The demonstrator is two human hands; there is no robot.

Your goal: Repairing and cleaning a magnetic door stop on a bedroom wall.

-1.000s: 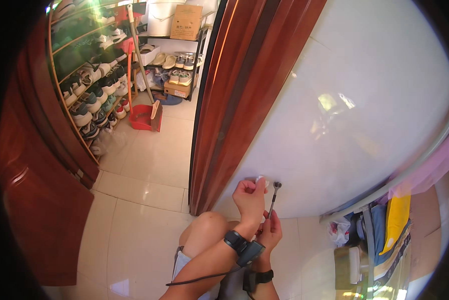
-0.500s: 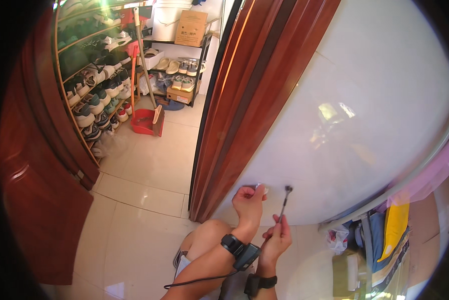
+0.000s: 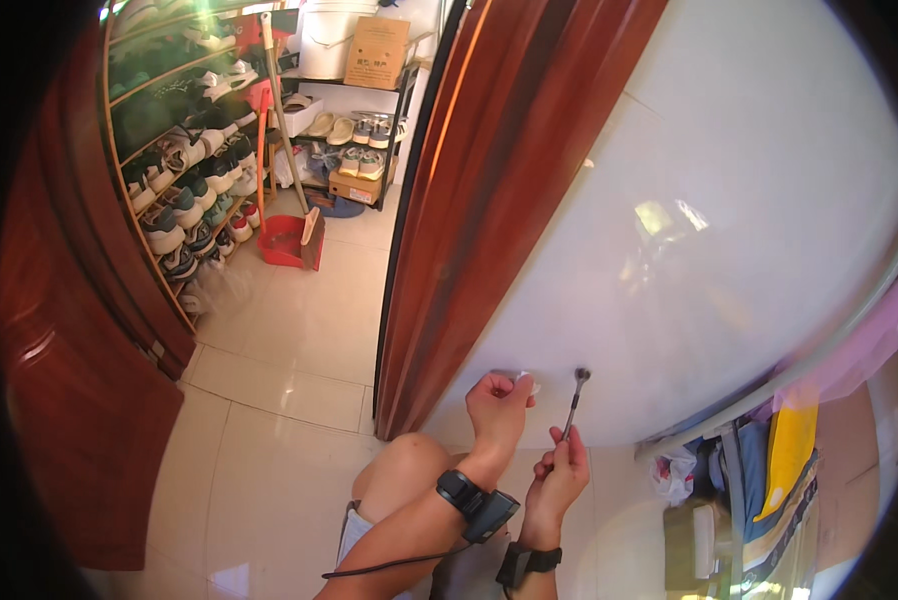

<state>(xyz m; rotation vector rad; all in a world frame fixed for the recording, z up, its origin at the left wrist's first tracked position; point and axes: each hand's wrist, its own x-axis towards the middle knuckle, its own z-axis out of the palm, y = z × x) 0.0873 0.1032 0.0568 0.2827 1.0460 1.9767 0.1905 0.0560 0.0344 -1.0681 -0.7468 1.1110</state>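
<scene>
Low in front of the glossy white wall panel (image 3: 649, 330), my right hand (image 3: 557, 480) grips a slim metal tool (image 3: 574, 405) by its lower end. Its round dark head points up and touches or nearly touches the panel; I cannot tell which. The tool resembles a small ratchet wrench. Just to the left, my left hand (image 3: 497, 415) is closed in a pinch. A small crumpled white piece (image 3: 529, 385) shows at its fingertips, perhaps tissue or plastic, close to the panel.
A red-brown door frame (image 3: 489, 200) stands left of the panel, with an open door (image 3: 79, 420) farther left. Beyond the doorway are shoe shelves (image 3: 169, 180), a red dustpan (image 3: 284, 245) and a broom. Cloths, bags and boxes (image 3: 691, 545) lie at right.
My right hand and the tool have shifted very slightly right and up. The left hand keeps its pinch in almost the same place. The whole view has moved a little.
</scene>
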